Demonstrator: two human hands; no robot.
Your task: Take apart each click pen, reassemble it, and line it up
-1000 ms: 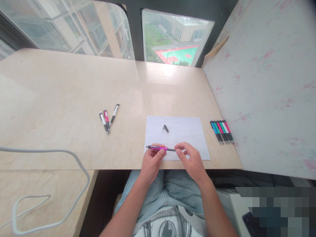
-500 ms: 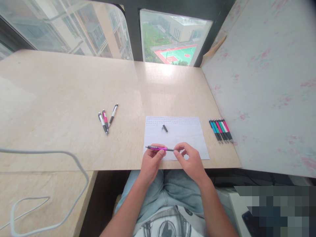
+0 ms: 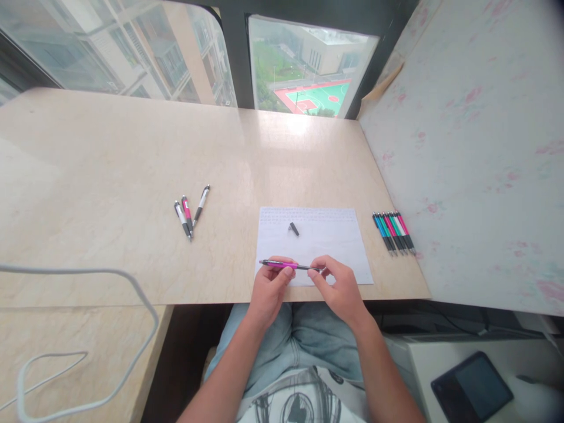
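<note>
A pink ballpoint pen (image 3: 278,265) lies level between my hands, just above the near part of a white sheet of paper (image 3: 326,241). My left hand (image 3: 271,288) is closed around its pink barrel, clicker end to the left. A thin dark refill (image 3: 303,267) sticks out of the barrel's right end. Thumb and fingers of my right hand (image 3: 337,285) pinch around the refill's tip, partly hiding it. On the paper rests a short black grip piece (image 3: 294,229), with a small metallic bit beside it. Rows of handwriting run along the sheet's top.
Three pens (image 3: 187,214) lie on the desk (image 3: 132,158) to the left. A row of several coloured pens (image 3: 393,232) lies at the right, near the flowered wall (image 3: 476,147). A white cable (image 3: 147,299) loops at lower left. A dark tablet-like device (image 3: 471,388) sits lower right.
Both hands stay almost still around the pen. My right fingertips have shifted very slightly left along the refill.
</note>
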